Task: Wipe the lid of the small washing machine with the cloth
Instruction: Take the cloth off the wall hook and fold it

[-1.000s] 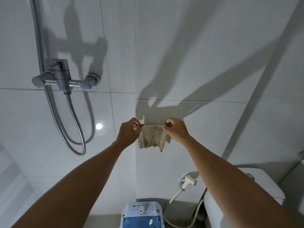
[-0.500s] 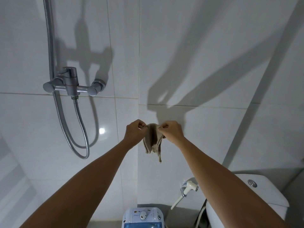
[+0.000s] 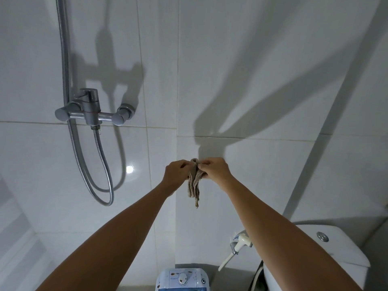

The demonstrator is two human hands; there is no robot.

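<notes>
A small beige cloth (image 3: 194,184) hangs folded in front of the white tiled wall, held up at arm's length. My left hand (image 3: 177,172) pinches its top edge from the left and my right hand (image 3: 215,170) pinches it from the right, the two hands almost touching. Far below, at the bottom edge of the view, stands the small washing machine (image 3: 183,279), white with a dial and a blue lid; only its back part shows, and stains dot its top panel.
A chrome shower mixer (image 3: 92,112) with a looping metal hose (image 3: 102,164) is mounted on the left wall. A white toilet cistern (image 3: 327,253) stands at the lower right, with a bidet sprayer (image 3: 239,247) on the wall beside it.
My hands have come together, folding the cloth from a spread sheet into a narrow hanging bundle. The view has tilted slightly, showing less of the washing machine.
</notes>
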